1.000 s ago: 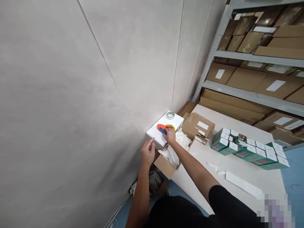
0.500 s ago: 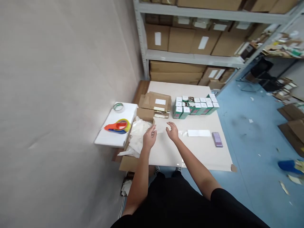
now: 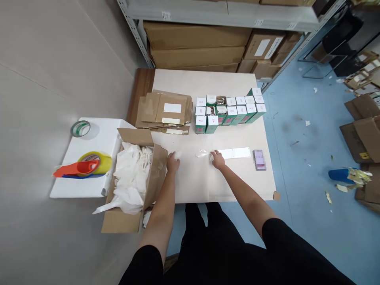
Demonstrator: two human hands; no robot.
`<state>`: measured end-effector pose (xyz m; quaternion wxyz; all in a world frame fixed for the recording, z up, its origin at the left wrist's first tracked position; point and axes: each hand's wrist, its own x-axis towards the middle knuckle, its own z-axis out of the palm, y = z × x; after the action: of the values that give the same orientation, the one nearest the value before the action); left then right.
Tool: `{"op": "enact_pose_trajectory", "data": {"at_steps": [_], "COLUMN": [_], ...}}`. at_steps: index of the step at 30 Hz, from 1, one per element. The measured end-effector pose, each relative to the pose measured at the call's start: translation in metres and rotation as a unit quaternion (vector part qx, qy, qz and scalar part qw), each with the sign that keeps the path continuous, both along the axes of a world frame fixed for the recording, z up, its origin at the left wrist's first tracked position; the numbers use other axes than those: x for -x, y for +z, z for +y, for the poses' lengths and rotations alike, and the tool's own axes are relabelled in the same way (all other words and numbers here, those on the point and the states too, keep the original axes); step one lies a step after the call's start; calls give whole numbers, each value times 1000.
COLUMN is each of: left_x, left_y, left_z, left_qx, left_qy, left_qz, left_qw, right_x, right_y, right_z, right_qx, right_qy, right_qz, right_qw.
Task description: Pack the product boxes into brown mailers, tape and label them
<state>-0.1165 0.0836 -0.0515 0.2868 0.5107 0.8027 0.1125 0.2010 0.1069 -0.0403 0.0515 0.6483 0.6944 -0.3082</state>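
My left hand [image 3: 172, 162] rests on the white table [image 3: 237, 182] beside the flap of an open cardboard box [image 3: 130, 221], fingers curled on a small pale scrap [image 3: 179, 153]. My right hand [image 3: 217, 159] lies near the table's middle, fingers closed on a small clear or white piece [image 3: 203, 153] that I cannot make out. Just beyond it lies a white paper strip [image 3: 236, 152]. The box holds crumpled white wrapping [image 3: 132, 174].
Several green-and-white small boxes [image 3: 228, 111] stand in rows at the back of the table, next to flattened cardboard mailers [image 3: 164, 112]. An orange tape dispenser [image 3: 84, 166] and a tape roll [image 3: 80, 128] sit on a white foam box left. Shelves of cartons stand behind.
My right hand left the tape dispenser on the white foam box. Both hands came down onto the table by the small scraps, and my view swung right and down.
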Motion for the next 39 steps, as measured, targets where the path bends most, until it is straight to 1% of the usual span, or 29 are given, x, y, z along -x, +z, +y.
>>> {"op": "enact_pose_trajectory", "data": {"at_steps": [3, 5, 7, 9, 13, 15, 17, 19, 22, 24, 27, 30, 32, 33, 35, 37, 39], "left_x": [6, 0, -15, -35, -79, -98, -112, -121, -124, -121, -119, -120, -119, -116, -106, -88, -63], "left_y": [-20, -28, -33, -35, -38, -38, -36, -33, -27, -22, -14, -4, 8, 17, 41, 70, 104], "left_z": [2, -1, -7, -14, -24, -25, -26, -27, -32, -38, -50, -62, -70, -73, -78, -81, -83], "left_qx": [61, 77, 58, 32, 15, 17, 27, 37, 27, 23, 43, 46, 26, 8, -37, -86, -138], "left_qy": [-20, -33, -34, -32, -23, -27, -26, -7, 45, 76, 92, 106, 124, 134, 147, 145, 131], "left_qz": [53, 79, 104, 122, 114, 84, 38, -11, -75, -134, -228, -259, -271, -279, -289, -282, -260], "left_qw": [997, 993, 992, 992, 993, 996, 999, 999, 996, 988, 968, 959, 954, 951, 945, 944, 946], "right_x": [-5, -4, -2, 1, 7, 11, 18, 26, 38, 47, 62, 81, 95, 103, 121, 142, 167], "right_y": [-16, -23, -28, -31, -35, -36, -36, -36, -32, -29, -22, -14, -5, 1, 18, 42, 72], "right_z": [18, 26, 30, 32, 32, 31, 26, 20, 7, -4, -21, -40, -52, -57, -65, -70, -72], "right_qx": [6, 1, -8, -11, 23, 51, 77, 91, 88, 83, 76, 63, 46, 35, 7, -24, -46], "right_qy": [89, 127, 137, 138, 133, 116, 76, 32, -8, -40, -91, -142, -164, -175, -212, -252, -264], "right_qz": [-20, -23, -26, -28, -21, -6, 18, 38, 48, 57, 82, 119, 141, 156, 218, 314, 400], "right_qw": [996, 992, 990, 990, 991, 992, 994, 995, 995, 994, 990, 981, 975, 972, 953, 915, 876]}}
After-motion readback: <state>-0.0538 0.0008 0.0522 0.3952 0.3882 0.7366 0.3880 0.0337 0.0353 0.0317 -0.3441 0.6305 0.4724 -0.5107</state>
